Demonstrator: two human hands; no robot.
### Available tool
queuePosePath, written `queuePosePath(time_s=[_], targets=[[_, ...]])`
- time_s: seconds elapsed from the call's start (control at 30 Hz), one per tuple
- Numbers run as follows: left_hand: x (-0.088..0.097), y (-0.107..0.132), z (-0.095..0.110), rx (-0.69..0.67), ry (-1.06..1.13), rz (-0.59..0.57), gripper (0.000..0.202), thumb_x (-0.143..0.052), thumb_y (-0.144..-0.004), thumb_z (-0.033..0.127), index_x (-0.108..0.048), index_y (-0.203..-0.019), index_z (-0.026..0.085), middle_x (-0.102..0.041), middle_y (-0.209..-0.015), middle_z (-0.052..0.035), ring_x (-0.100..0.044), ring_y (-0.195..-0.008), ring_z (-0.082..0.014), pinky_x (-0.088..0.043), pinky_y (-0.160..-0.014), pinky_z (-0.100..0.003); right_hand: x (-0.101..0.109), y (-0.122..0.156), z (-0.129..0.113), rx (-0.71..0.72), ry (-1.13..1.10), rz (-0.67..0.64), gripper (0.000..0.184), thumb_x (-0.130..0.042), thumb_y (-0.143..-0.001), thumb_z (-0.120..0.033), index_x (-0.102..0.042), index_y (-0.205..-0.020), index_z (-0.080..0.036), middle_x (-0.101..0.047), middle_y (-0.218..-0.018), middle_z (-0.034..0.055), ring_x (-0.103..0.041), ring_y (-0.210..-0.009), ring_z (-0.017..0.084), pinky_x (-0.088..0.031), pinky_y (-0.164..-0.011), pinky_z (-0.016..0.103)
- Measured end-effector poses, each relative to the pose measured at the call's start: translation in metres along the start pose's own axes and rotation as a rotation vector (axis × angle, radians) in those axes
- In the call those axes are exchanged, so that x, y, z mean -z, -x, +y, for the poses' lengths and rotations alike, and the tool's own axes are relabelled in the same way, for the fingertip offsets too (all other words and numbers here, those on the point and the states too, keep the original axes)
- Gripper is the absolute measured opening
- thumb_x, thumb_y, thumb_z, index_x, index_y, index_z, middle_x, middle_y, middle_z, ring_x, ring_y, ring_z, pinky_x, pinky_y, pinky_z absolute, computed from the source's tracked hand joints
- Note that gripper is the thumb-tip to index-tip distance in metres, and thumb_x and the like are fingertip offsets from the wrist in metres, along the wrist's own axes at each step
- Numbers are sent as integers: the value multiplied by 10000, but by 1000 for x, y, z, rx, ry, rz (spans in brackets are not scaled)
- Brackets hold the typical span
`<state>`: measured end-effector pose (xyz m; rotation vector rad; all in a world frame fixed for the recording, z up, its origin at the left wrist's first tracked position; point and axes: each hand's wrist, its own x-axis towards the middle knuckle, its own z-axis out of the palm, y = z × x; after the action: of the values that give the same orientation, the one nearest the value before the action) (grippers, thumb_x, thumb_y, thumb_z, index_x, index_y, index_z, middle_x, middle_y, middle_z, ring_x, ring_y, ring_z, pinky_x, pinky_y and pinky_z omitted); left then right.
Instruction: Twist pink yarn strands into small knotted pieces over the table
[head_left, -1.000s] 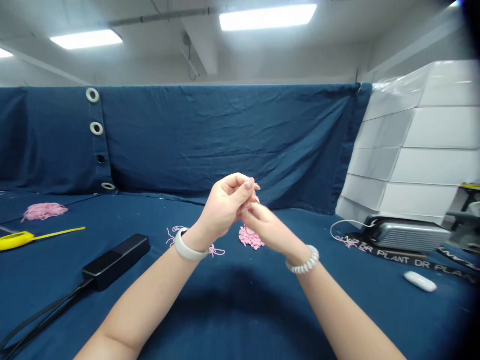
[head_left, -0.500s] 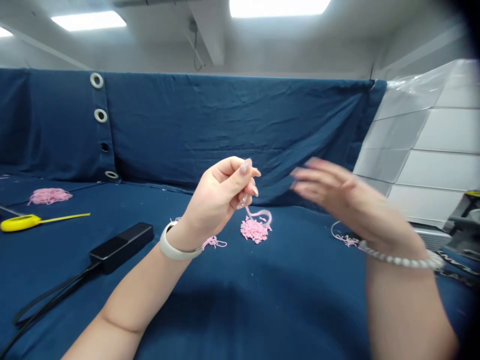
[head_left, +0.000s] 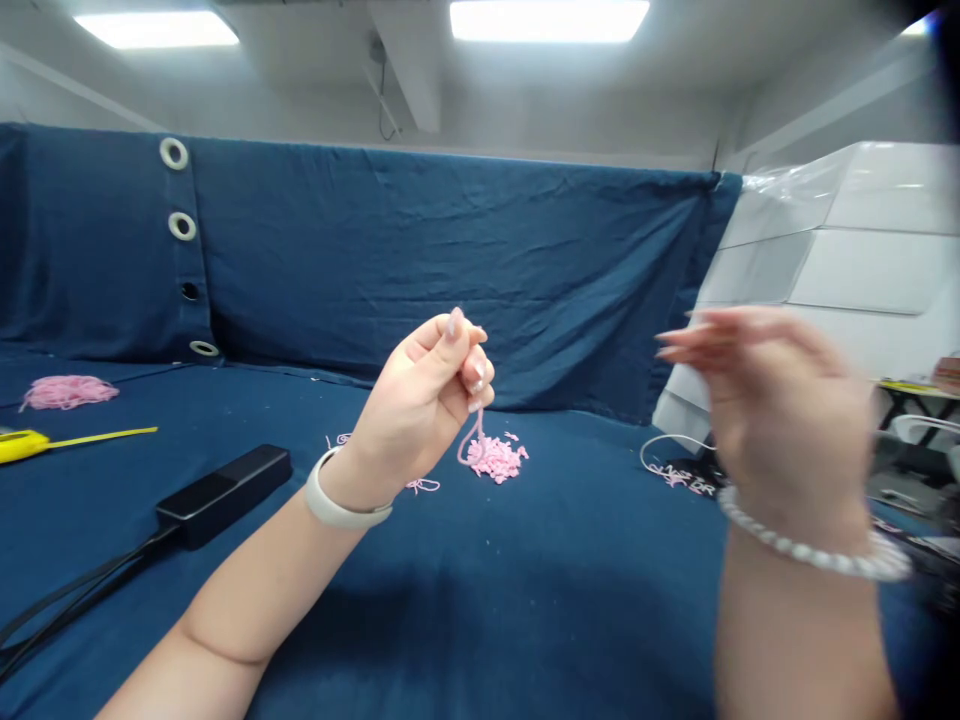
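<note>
Pink string strand pinched in the left hand, hanging down in a short curved tail, its lower end at or just above the heap below; exact contact hard to tell. Step in hand: one strand held up clear of the heap, apart from the other hand. Left fingers curled in tight and narrow around the strand, thumb pressed on top. Right hand raised well off to the side, motion-blurred, fingers extended and loosely apart, nothing visible in them.

Heap of short pink string pieces lies on navy cloth, directly under the left hand. A few loose pink bits sit near the left wrist, which wears a white band; a beaded bracelet circles the right wrist. Further left: a second pink heap, a yellow tape measure, a black power brick with its cable. Right side: a white cord tangled with pink bits. Navy curtain with metal eyelets behind.
</note>
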<state>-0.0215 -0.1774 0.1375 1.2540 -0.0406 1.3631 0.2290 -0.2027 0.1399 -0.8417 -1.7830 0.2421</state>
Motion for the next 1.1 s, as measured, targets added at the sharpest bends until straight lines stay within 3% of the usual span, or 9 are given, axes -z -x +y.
queuePosePath(time_s=[0.03,0.13,0.2,0.33,0.43,0.57,0.67,0.8,1.1], targets=[[-2,2,-1,-1,-4,-8,181,-666,-778,320,-603,-689,175,-477,-534,50,-464,-512,-55,-406,-474,-154,-19,-4,-8,15,-25,60,280,-412,-908,-474,-595,-1053,-320,-650,-979,27,-599,-948,204,-472,-832,380],[-6,8,-3,-19,-63,-62,203,-689,-751,341,-597,-684,173,-488,-527,48,-478,-513,-61,-436,-502,-165,-66,-11,-22,-125,-23,-453,348,-516,-865,-447,-582,-1127,-228,-665,-979,36,-622,-851,179,-500,-762,328],[-8,12,-4,-17,-120,-104,212,-671,-764,359,-595,-693,175,-505,-534,42,-485,-502,-69,-443,-485,-174,-85,-11,-24,-128,-40,-688,310,-520,-864,-437,-632,-1006,-186,-673,-918,26,-616,-830,164,-496,-749,295],[-7,15,-3,-4,-163,-153,207,-616,-804,376,-592,-717,190,-541,-552,41,-500,-462,-79,-440,-419,-183,-93,-12,-18,-82,-218,-808,284,-489,-896,-369,-653,-853,-141,-671,-869,33,-619,-852,146,-484,-806,277],[-6,13,-1,-7,-139,-140,184,-626,-802,350,-601,-729,182,-552,-546,48,-518,-449,-72,-465,-439,-185,-79,-12,-15,-72,-250,-745,314,-455,-919,-333,-634,-772,-120,-672,-809,48,-621,-804,140,-485,-782,277],[-4,9,-3,39,-149,-93,175,-643,-792,328,-606,-727,170,-569,-554,49,-497,-418,-48,-452,-415,-153,-53,-11,-20,-121,-186,-666,302,-519,-889,-333,-624,-694,-129,-660,-631,24,-614,-618,116,-489,-628,235],[-4,9,-7,105,-165,-90,173,-633,-800,331,-611,-736,171,-580,-560,45,-504,-415,-44,-458,-414,-146,-43,-6,-29,-106,-151,-500,200,-607,-834,-313,-674,-723,-160,-649,-572,7,-603,-546,111,-485,-549,220],[-5,10,-11,177,-184,-93,167,-636,-800,321,-629,-740,165,-612,-592,28,-541,-438,-52,-482,-436,-154,-44,0,-42,23,-103,-229,45,-710,-742,-250,-723,-774,-222,-678,-648,11,-613,-594,128,-494,-545,235],[-8,14,-10,263,-208,-142,173,-688,-755,302,-656,-680,150,-584,-520,24,-533,-445,-55,-440,-389,-121,-61,12,-58,293,-89,-4,212,-669,-749,-75,-724,-843,-256,-683,-771,11,-624,-675,132,-508,-548,239]])
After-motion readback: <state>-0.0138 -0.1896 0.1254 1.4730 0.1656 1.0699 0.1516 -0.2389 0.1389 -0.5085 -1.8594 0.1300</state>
